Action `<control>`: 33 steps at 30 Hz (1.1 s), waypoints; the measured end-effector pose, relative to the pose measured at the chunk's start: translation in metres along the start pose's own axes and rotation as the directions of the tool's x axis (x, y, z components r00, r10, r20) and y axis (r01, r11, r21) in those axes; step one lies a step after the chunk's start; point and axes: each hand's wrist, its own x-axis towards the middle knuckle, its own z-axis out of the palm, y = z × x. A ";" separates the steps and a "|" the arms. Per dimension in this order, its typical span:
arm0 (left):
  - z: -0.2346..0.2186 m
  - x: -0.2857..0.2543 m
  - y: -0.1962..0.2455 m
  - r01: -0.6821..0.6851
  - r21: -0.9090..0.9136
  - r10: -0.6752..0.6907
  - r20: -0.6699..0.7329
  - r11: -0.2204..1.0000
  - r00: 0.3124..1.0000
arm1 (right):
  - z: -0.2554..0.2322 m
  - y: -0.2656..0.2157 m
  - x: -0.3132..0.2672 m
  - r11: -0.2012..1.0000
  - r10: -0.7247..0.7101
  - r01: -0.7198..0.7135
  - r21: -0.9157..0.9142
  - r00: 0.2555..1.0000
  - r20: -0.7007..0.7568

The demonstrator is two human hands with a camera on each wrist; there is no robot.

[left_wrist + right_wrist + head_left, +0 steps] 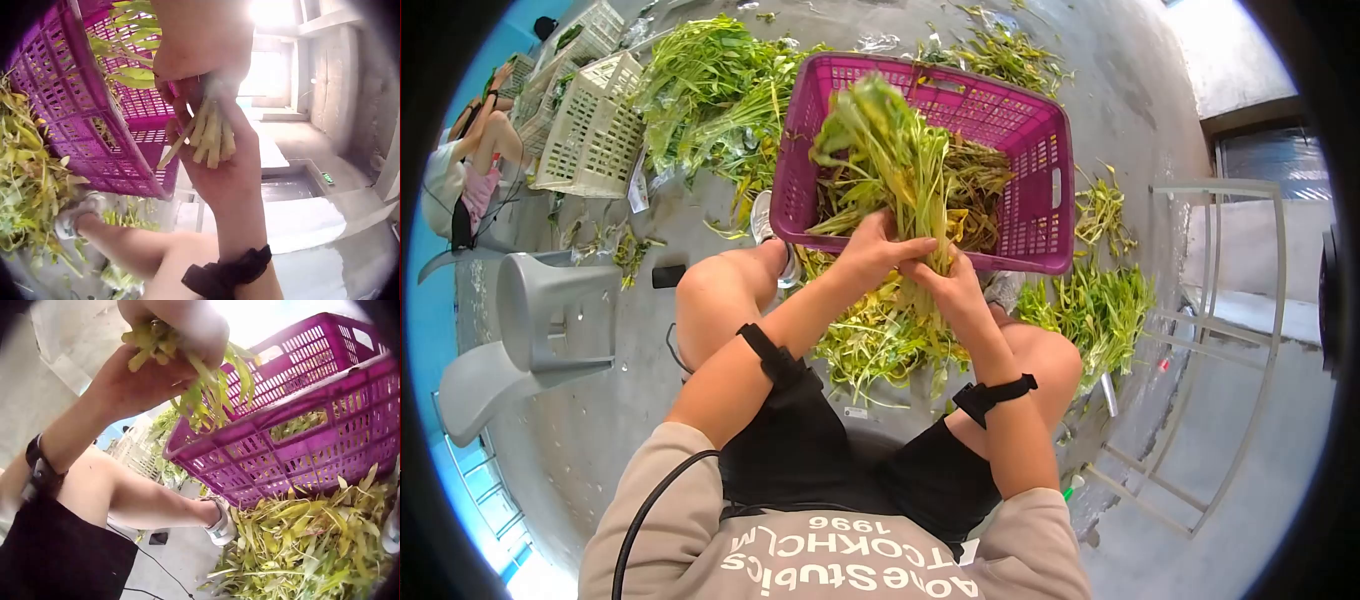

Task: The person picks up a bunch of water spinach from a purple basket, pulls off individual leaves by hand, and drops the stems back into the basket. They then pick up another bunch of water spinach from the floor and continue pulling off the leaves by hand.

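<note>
Above the purple crate, a bunch of leafy green stems leans with its leaves toward the far side. My left hand grips the bunch low down, fingers partly hidden by stems. Right against it, my right hand holds the same stems from the other side. In the left wrist view, the cut stem ends stick out between my left hand and the palm of my right hand. The right wrist view shows stem ends beside my left hand, with leaves hanging near the crate.
Yellowish leaves lie between my legs, before the crate. Green bunches lie at the far left and right. A pale crate, a grey chair and a seated person are at left; a metal frame stands right.
</note>
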 end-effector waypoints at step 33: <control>-0.008 0.016 -0.007 -0.149 0.539 0.129 0.075 0.829 0.989 | -0.010 0.019 0.009 0.946 0.144 -0.083 0.314 0.973 -0.179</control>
